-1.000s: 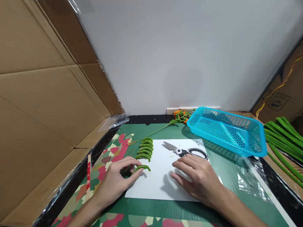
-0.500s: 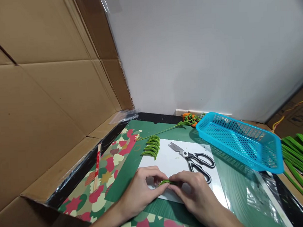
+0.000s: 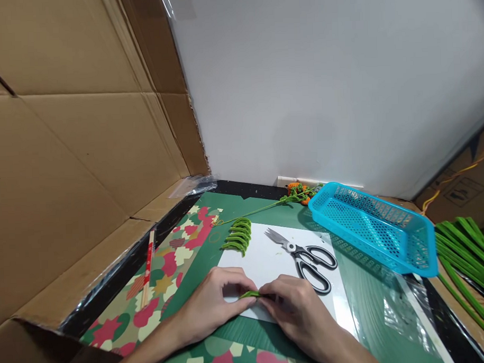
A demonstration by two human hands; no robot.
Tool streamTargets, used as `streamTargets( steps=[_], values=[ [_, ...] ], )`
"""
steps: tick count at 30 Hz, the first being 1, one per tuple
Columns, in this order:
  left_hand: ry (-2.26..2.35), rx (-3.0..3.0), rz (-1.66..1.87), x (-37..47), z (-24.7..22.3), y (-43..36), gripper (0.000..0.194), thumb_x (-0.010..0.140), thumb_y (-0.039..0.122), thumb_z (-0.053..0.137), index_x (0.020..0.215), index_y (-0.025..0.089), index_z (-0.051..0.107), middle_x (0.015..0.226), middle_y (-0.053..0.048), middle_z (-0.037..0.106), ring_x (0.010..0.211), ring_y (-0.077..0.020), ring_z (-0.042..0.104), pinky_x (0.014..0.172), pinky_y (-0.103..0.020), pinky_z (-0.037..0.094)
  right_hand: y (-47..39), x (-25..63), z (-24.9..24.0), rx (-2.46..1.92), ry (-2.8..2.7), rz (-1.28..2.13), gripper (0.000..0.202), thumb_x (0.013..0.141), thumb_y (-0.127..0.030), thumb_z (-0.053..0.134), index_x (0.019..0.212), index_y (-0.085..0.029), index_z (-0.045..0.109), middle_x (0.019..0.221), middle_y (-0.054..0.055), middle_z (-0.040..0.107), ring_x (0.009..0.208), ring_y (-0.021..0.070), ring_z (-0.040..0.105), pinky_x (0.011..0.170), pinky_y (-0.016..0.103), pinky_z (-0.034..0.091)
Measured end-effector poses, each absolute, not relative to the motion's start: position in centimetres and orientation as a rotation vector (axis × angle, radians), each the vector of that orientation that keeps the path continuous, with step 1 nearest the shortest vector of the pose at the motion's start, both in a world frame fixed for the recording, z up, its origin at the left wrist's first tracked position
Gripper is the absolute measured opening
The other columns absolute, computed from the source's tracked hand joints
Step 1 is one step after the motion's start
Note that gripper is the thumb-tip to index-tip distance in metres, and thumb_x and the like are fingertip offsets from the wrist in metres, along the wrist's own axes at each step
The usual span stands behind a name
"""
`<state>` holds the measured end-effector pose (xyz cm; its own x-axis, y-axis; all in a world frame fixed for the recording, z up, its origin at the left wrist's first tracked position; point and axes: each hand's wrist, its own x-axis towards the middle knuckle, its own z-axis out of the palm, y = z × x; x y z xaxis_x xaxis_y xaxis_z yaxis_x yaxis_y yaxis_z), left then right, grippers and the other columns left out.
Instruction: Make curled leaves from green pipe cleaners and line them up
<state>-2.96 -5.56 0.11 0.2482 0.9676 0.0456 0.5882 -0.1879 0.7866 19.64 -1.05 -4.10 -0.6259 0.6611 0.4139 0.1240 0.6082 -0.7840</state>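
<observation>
A pale wall fills the upper middle of the frame. At lower centre, the left hand (image 3: 218, 304) and right hand (image 3: 297, 309) pinch a short green strip (image 3: 249, 294) between fingertips, near the white sheet's (image 3: 260, 260) lower edge, below the scissors (image 3: 304, 256).

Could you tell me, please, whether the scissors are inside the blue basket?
No, the scissors lie on the white paper, to the left of the blue basket.
</observation>
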Motion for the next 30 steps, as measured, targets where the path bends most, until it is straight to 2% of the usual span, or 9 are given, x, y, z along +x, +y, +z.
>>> streamTargets(
  steps=[4, 8, 11, 14, 22, 30],
  values=[
    [1.495, 2.08, 0.76, -4.4, 0.4, -5.3, 0.011, 0.098, 0.024, 0.068, 0.099, 0.023, 0.078, 0.097, -0.003, 0.077, 0.095, -0.0205, 0.07, 0.088, -0.032, 0.053, -1.2, 19.8, -3.6, -0.693, -2.12, 0.92, 0.009, 0.099, -0.024, 0.07, 0.108, -0.023, 0.072, 0.095, 0.005, 0.074, 0.085, 0.0198, 0.07, 0.075, 0.027, 0.052],
    [1.653, 2.3, 0.732, -7.0, 0.5, -4.1, 0.008, 0.098, 0.025, 0.069, 0.099, 0.025, 0.077, 0.108, -0.003, 0.074, 0.105, -0.023, 0.067, 0.098, -0.036, 0.049, -1.0, 19.8, -3.4, -0.718, -2.114, 0.893, 0.014, 0.104, -0.018, 0.057, 0.101, -0.023, 0.07, 0.091, 0.004, 0.072, 0.084, 0.0189, 0.067, 0.074, 0.027, 0.05],
    [1.732, 2.336, 0.747, -8.7, 0.3, -3.3, 0.011, 0.099, 0.026, 0.067, 0.099, 0.026, 0.078, 0.115, -0.004, 0.066, 0.113, -0.0234, 0.065, 0.103, -0.037, 0.048, -0.9, 19.8, -3.6, -0.698, -2.145, 0.873, 0.015, 0.105, -0.017, 0.056, 0.102, -0.023, 0.069, 0.091, 0.003, 0.071, 0.084, 0.0182, 0.066, 0.075, 0.027, 0.049],
    [1.747, 2.305, 0.749, -9.3, -0.1, -2.9, 0.012, 0.099, 0.028, 0.067, 0.099, 0.027, 0.079, 0.117, -0.004, 0.063, 0.114, -0.0227, 0.065, 0.104, -0.037, 0.049, -0.9, 19.9, -3.6, -0.687, -2.18, 0.852, 0.016, 0.105, -0.017, 0.054, 0.102, -0.023, 0.069, 0.092, 0.004, 0.07, 0.085, 0.0184, 0.066, 0.076, 0.027, 0.049],
    [1.753, 2.292, 0.868, -8.9, -0.7, -2.8, 0.016, 0.099, 0.03, 0.067, 0.107, 0.024, 0.079, 0.116, -0.006, 0.067, 0.109, -0.0232, 0.069, 0.099, -0.037, 0.057, -0.9, 19.9, -3.3, -0.677, -2.227, 0.803, 0.018, 0.105, -0.018, 0.053, 0.099, -0.022, 0.069, 0.089, 0.004, 0.068, 0.081, 0.0179, 0.064, 0.071, 0.027, 0.047],
    [1.74, 2.394, 0.981, -9.3, -0.8, -3.4, 0.012, 0.095, 0.027, 0.073, 0.105, 0.025, 0.079, 0.117, -0.006, 0.062, 0.112, -0.0233, 0.066, 0.099, -0.036, 0.055, -0.9, 20.0, -3.0, -0.668, -2.268, 0.748, 0.018, 0.104, -0.015, 0.054, 0.092, -0.021, 0.066, 0.085, 0.003, 0.066, 0.078, 0.0168, 0.063, 0.068, 0.026, 0.045]
  ],
)
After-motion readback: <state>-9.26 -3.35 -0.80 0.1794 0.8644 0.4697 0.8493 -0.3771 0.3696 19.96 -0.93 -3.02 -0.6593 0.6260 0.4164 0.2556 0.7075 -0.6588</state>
